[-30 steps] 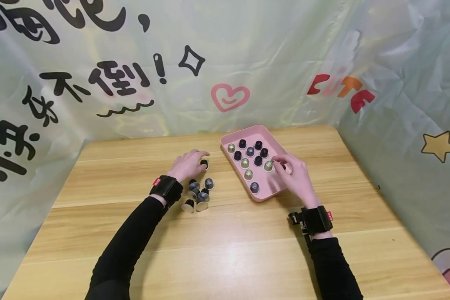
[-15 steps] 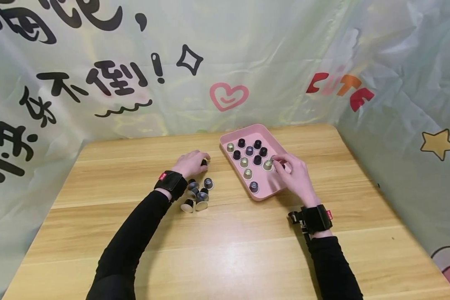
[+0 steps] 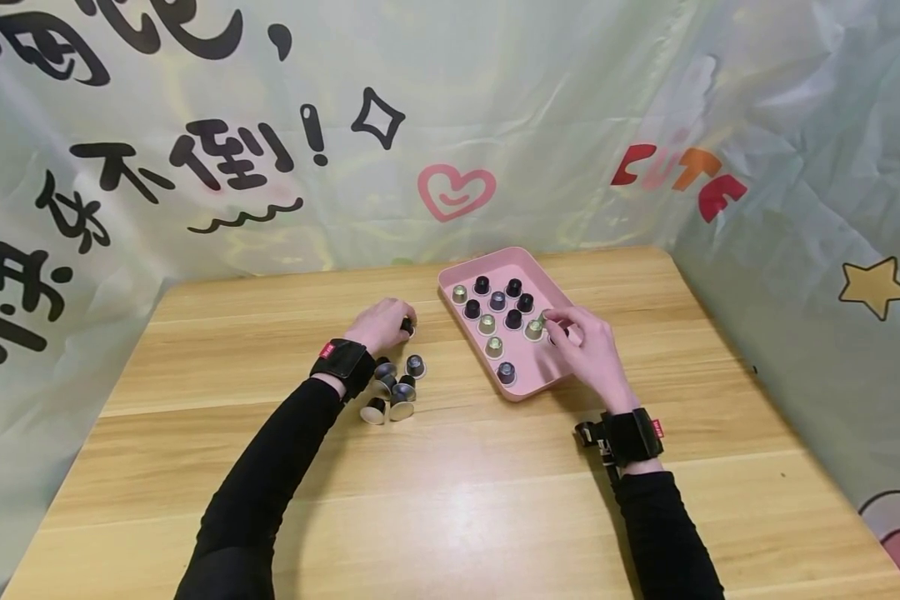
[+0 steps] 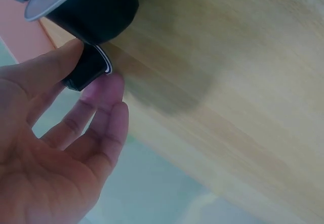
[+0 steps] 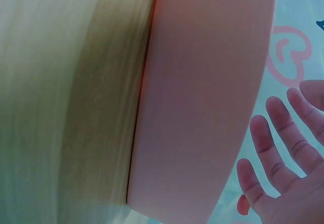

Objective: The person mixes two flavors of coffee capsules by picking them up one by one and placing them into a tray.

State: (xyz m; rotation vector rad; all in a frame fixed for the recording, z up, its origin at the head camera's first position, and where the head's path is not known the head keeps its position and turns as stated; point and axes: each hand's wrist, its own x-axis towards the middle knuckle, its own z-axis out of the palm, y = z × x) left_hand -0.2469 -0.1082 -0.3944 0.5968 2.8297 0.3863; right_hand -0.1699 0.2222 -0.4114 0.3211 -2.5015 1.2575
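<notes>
Printed sheeting (image 3: 562, 108) round a wooden table (image 3: 487, 533) marks a screened-off booth

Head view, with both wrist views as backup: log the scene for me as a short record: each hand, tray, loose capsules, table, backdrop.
left hand: pinches a black capsule
right hand: over the tray, fingertips close to a pale green capsule; grip unclear
tray: pink, holding black, pale green and blue-grey capsules
loose capsules: clustered left of the tray, some tipped over
table: light wood
backdrop: pale sheet with black lettering and a pink heart
</notes>
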